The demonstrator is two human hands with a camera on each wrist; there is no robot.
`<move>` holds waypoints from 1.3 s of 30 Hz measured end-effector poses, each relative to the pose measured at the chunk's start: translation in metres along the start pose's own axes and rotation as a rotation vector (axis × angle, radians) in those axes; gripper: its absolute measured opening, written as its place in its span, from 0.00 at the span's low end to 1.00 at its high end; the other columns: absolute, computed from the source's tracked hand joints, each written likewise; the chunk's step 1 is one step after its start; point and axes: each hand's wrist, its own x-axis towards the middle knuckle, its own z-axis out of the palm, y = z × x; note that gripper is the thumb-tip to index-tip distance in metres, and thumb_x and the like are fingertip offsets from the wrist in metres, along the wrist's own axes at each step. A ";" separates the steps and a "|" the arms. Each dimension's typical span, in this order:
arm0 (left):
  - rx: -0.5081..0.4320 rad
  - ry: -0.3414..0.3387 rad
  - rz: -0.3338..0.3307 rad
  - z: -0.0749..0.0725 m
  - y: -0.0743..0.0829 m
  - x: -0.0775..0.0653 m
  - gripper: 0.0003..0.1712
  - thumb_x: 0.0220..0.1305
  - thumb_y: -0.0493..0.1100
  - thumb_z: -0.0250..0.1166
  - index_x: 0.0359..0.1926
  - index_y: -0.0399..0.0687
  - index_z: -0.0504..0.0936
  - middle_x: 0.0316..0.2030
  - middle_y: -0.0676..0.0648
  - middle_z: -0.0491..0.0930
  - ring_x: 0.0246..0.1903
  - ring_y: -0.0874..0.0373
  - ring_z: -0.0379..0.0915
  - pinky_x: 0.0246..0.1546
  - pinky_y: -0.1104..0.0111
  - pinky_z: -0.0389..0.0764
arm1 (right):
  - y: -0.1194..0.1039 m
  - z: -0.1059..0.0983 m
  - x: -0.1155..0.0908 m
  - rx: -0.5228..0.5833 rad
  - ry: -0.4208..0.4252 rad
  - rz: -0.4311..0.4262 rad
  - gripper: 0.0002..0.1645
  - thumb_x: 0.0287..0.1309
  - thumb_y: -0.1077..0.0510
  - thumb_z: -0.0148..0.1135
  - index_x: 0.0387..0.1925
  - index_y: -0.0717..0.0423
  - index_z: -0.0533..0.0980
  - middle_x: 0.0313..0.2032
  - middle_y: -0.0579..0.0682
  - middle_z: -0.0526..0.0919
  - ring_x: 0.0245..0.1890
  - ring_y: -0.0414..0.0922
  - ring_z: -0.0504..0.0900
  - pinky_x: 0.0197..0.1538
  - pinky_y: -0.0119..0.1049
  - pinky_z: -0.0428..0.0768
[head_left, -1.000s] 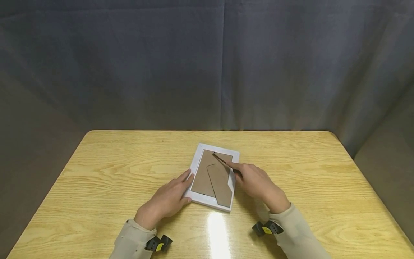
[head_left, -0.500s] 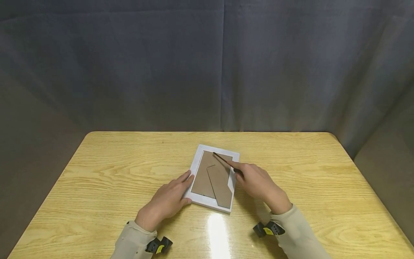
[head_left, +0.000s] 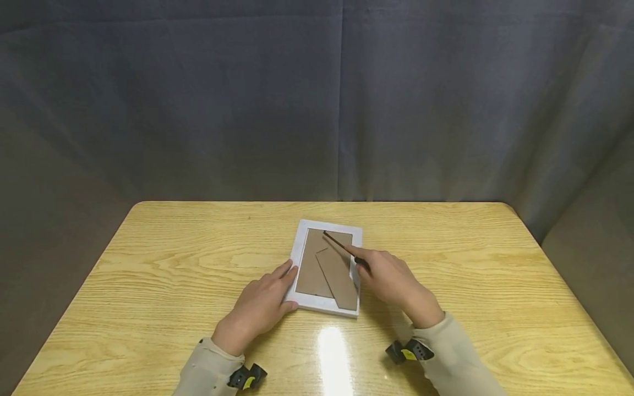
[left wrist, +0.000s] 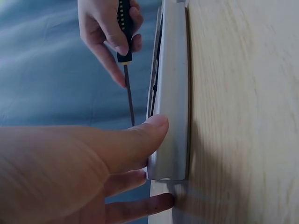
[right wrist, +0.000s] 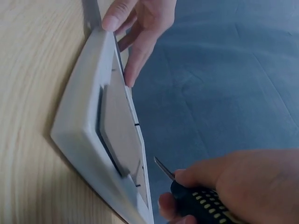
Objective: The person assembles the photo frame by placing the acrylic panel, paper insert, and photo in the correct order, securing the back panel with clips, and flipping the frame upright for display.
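A white picture frame lies face down, its brown backing board and easel stand leg uppermost. My left hand steadies its near left corner, fingers fairly straight on the left rim and thumb against the near side. In my right hand I grip a screwdriver by its black handle with yellow dots. Its thin shaft slants across the board, with the tip at a small dark tab near the far edge. Small dark metal tabs also show along the backing in the right wrist view.
The frame rests on a wood-grain table with rounded far corners. Dark grey curtains hang behind and beside it. Each wrist carries a small black camera.
The frame has turned slightly counterclockwise, its far edge shifting left and its near edge right. The screwdriver tip has moved a little left with it. Both hands keep nearly the same place.
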 end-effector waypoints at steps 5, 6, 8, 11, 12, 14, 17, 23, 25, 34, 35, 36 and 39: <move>0.016 0.006 -0.008 0.003 0.001 0.002 0.42 0.55 0.55 0.65 0.67 0.40 0.66 0.69 0.40 0.60 0.57 0.42 0.69 0.50 0.50 0.72 | -0.005 0.004 0.001 0.009 0.030 -0.016 0.27 0.62 0.56 0.52 0.64 0.43 0.71 0.24 0.47 0.74 0.16 0.41 0.65 0.18 0.37 0.64; 0.017 0.008 -0.008 0.003 0.002 0.002 0.42 0.55 0.56 0.65 0.67 0.40 0.66 0.69 0.40 0.61 0.56 0.42 0.69 0.50 0.50 0.72 | -0.006 0.005 0.002 0.010 0.034 -0.019 0.27 0.62 0.55 0.53 0.64 0.43 0.71 0.26 0.47 0.75 0.17 0.41 0.65 0.18 0.37 0.65; 0.019 0.013 -0.007 0.003 0.002 0.003 0.42 0.55 0.56 0.65 0.67 0.40 0.67 0.68 0.40 0.61 0.56 0.42 0.70 0.50 0.50 0.72 | -0.008 0.007 0.002 0.010 0.040 -0.028 0.27 0.62 0.55 0.53 0.64 0.43 0.71 0.30 0.47 0.77 0.18 0.41 0.67 0.19 0.37 0.66; 0.020 0.021 -0.008 0.003 0.003 0.003 0.42 0.54 0.56 0.66 0.66 0.40 0.68 0.68 0.40 0.62 0.55 0.41 0.71 0.49 0.50 0.73 | -0.012 0.009 0.003 0.008 0.045 -0.051 0.28 0.61 0.56 0.54 0.64 0.44 0.71 0.35 0.47 0.81 0.20 0.41 0.69 0.21 0.37 0.68; 0.017 0.023 -0.009 0.003 0.004 0.003 0.42 0.54 0.56 0.66 0.66 0.40 0.68 0.67 0.39 0.63 0.54 0.41 0.71 0.49 0.50 0.73 | -0.013 0.009 0.003 0.007 0.045 -0.059 0.28 0.61 0.56 0.54 0.64 0.44 0.71 0.36 0.47 0.81 0.21 0.40 0.69 0.22 0.37 0.68; 0.012 0.027 -0.013 0.003 0.006 0.004 0.42 0.53 0.57 0.66 0.65 0.39 0.69 0.67 0.39 0.63 0.54 0.41 0.71 0.48 0.50 0.74 | -0.016 0.011 0.003 0.010 0.042 -0.076 0.28 0.61 0.56 0.55 0.64 0.45 0.70 0.38 0.47 0.82 0.21 0.40 0.70 0.22 0.37 0.69; 0.004 0.033 -0.024 0.002 0.009 0.003 0.43 0.51 0.57 0.67 0.64 0.39 0.70 0.66 0.39 0.65 0.53 0.41 0.72 0.46 0.50 0.76 | -0.018 0.012 0.003 0.010 0.034 -0.098 0.29 0.59 0.57 0.55 0.64 0.47 0.71 0.46 0.47 0.82 0.26 0.40 0.72 0.27 0.36 0.71; 0.015 0.042 -0.030 0.002 0.013 0.003 0.43 0.48 0.58 0.68 0.62 0.39 0.73 0.63 0.39 0.67 0.51 0.42 0.74 0.43 0.52 0.78 | -0.021 0.015 0.001 0.025 0.019 -0.109 0.29 0.56 0.59 0.54 0.62 0.47 0.73 0.53 0.47 0.80 0.32 0.40 0.73 0.31 0.37 0.73; 0.021 0.043 -0.024 0.003 0.013 0.003 0.43 0.47 0.58 0.69 0.62 0.39 0.73 0.63 0.38 0.67 0.50 0.43 0.74 0.42 0.53 0.78 | -0.021 0.016 0.001 0.026 0.016 -0.110 0.29 0.56 0.59 0.54 0.61 0.46 0.74 0.51 0.46 0.81 0.30 0.40 0.73 0.31 0.37 0.73; 0.023 0.052 -0.009 0.005 0.013 0.003 0.44 0.45 0.59 0.70 0.60 0.38 0.74 0.60 0.38 0.69 0.46 0.44 0.76 0.39 0.55 0.79 | -0.022 0.021 0.001 0.031 -0.011 -0.135 0.27 0.57 0.60 0.54 0.60 0.47 0.75 0.49 0.47 0.83 0.26 0.39 0.72 0.29 0.34 0.72; 0.025 0.053 -0.007 0.005 0.013 0.003 0.44 0.45 0.59 0.70 0.60 0.38 0.74 0.60 0.38 0.69 0.45 0.44 0.76 0.39 0.55 0.79 | -0.022 0.022 0.001 0.028 -0.013 -0.135 0.27 0.57 0.60 0.54 0.60 0.47 0.75 0.50 0.48 0.82 0.27 0.39 0.72 0.29 0.34 0.72; 0.028 0.055 -0.005 0.005 0.013 0.003 0.44 0.45 0.59 0.70 0.60 0.38 0.75 0.60 0.38 0.69 0.45 0.44 0.77 0.38 0.56 0.79 | -0.022 0.022 0.000 0.025 -0.016 -0.133 0.27 0.57 0.60 0.54 0.60 0.48 0.75 0.50 0.48 0.82 0.27 0.39 0.72 0.29 0.34 0.73; 0.036 0.062 0.002 0.005 0.013 0.002 0.44 0.45 0.59 0.70 0.60 0.38 0.75 0.59 0.38 0.70 0.44 0.44 0.77 0.35 0.56 0.80 | -0.023 0.023 -0.001 0.017 -0.022 -0.125 0.27 0.57 0.61 0.54 0.60 0.49 0.75 0.54 0.49 0.80 0.29 0.40 0.73 0.30 0.34 0.72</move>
